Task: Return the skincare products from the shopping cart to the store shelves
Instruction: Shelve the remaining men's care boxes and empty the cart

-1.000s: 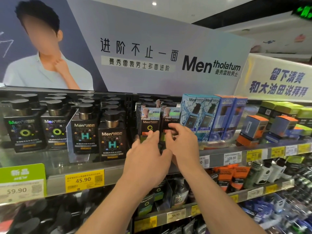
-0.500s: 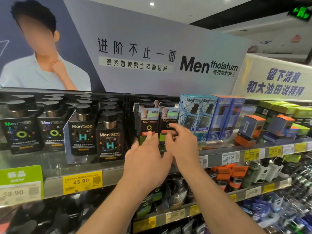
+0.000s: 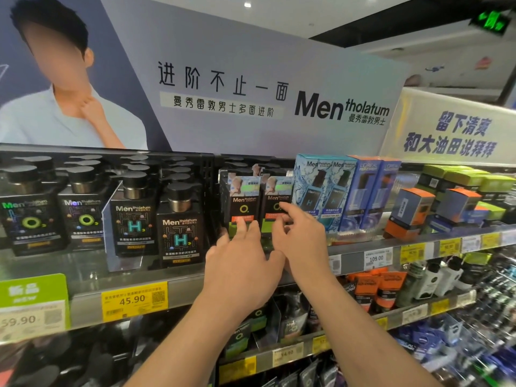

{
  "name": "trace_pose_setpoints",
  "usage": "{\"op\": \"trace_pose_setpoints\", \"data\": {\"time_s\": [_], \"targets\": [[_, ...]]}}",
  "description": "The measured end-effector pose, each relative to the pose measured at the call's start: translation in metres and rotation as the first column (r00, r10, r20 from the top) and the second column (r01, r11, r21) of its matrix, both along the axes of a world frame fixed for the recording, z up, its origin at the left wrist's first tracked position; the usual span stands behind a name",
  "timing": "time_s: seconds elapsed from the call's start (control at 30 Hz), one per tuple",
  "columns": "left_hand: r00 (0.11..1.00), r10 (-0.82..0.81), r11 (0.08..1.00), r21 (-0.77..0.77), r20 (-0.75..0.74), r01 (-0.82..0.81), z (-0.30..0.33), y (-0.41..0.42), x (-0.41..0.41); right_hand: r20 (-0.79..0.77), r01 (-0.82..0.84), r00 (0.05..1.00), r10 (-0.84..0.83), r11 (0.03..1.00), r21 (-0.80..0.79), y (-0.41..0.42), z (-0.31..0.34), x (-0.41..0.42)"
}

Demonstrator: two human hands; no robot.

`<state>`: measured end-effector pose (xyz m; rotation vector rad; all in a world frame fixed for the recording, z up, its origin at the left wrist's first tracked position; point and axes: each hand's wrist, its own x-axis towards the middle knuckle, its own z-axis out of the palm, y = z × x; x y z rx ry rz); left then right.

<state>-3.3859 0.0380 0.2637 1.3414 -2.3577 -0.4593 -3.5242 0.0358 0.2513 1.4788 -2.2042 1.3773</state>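
Observation:
Two black boxed Mentholatum products stand side by side on the top shelf [image 3: 349, 265]. My left hand [image 3: 243, 261] rests its fingertips on the lower front of the left box [image 3: 244, 202]. My right hand [image 3: 300, 236] touches the front of the right box [image 3: 275, 203] with its fingers spread. Neither hand wraps around a box. The lower parts of both boxes are hidden behind my fingers.
Black pump bottles [image 3: 178, 227] fill the shelf to the left. Blue boxes [image 3: 324, 188] and orange-topped boxes [image 3: 410, 210] stand to the right. Tubes and bottles line the lower shelf [image 3: 418, 314]. A large brand sign [image 3: 251, 88] rises behind.
Both hands have stayed on the two black boxes. The fingers of both hands have spread a little, and the view has shifted slightly.

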Motion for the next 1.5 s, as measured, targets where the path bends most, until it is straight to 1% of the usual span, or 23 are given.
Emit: {"op": "trace_pose_setpoints", "data": {"time_s": [0.1, 0.23, 0.33, 0.43, 0.53, 0.67, 0.8, 0.9, 1.0, 1.13, 1.27, 1.33, 1.4, 1.5], "targets": [[1.000, -0.004, 1.000, 0.000, 0.008, 0.004, -0.002, -0.001, -0.001, 0.003, -0.002, 1.000, 0.003, 1.000, -0.005, 0.000, 0.000, 0.000], [0.999, -0.013, 1.000, -0.002, -0.051, 0.013, -0.001, -0.001, 0.002, 0.058, -0.019, 0.998, 0.022, 0.999, -0.049, 0.002, 0.002, 0.000], [0.989, -0.037, 0.999, -0.022, -0.144, 0.034, -0.002, 0.000, 0.006, 0.135, -0.064, 0.987, 0.084, 0.987, -0.149, 0.008, -0.001, -0.001], [0.953, -0.105, 0.993, -0.077, -0.284, 0.087, -0.003, 0.002, 0.012, 0.206, -0.109, 0.964, 0.168, 0.957, -0.268, 0.021, -0.005, -0.001], [0.908, -0.182, 0.982, -0.119, -0.378, 0.147, -0.004, 0.006, 0.017, 0.231, -0.115, 0.954, 0.192, 0.944, -0.309, 0.039, -0.007, 0.000], [0.875, -0.242, 0.968, -0.170, -0.419, 0.187, -0.005, 0.013, 0.019, 0.258, -0.076, 0.953, 0.158, 0.950, -0.303, 0.066, -0.011, 0.001], [0.832, -0.332, 0.942, -0.191, -0.444, 0.274, -0.007, 0.023, 0.015, 0.273, -0.002, 0.958, 0.085, 0.957, -0.291, 0.103, -0.020, -0.003], [0.762, -0.430, 0.902, -0.200, -0.485, 0.383, -0.015, 0.036, 0.004, 0.292, 0.075, 0.956, 0.013, 0.955, -0.288, 0.138, -0.030, -0.009], [0.658, -0.544, 0.820, -0.162, -0.521, 0.550, -0.027, 0.056, -0.014, 0.257, 0.150, 0.963, -0.080, 0.952, -0.267, 0.175, -0.039, -0.017], [0.477, -0.672, 0.624, -0.087, -0.567, 0.776, -0.051, 0.089, -0.047, 0.275, 0.327, 0.923, -0.267, 0.923, -0.202, 0.228, -0.051, -0.023], [0.409, -0.676, 0.505, 0.019, -0.613, 0.863, -0.080, 0.126, -0.077, 0.326, 0.519, 0.827, -0.458, 0.845, -0.130, 0.287, -0.078, -0.021], [0.362, -0.696, 0.414, 0.065, -0.620, 0.908, -0.095, 0.147, -0.090, 0.359, 0.596, 0.769, -0.530, 0.796, -0.101, 0.318, -0.090, -0.014], [0.349, -0.722, 0.325, 0.153, -0.597, 0.933, -0.109, 0.170, -0.101, 0.391, 0.660, 0.707, -0.589, 0.748, -0.067, 0.349, -0.103, -0.005], [0.351, -0.765, 0.252, 0.251, -0.539, 0.935, -0.130, 0.207, -0.113, 0.446, 0.734, 0.607, -0.658, 0.679, 0.003, 0.394, -0.123, 0.006]]}}
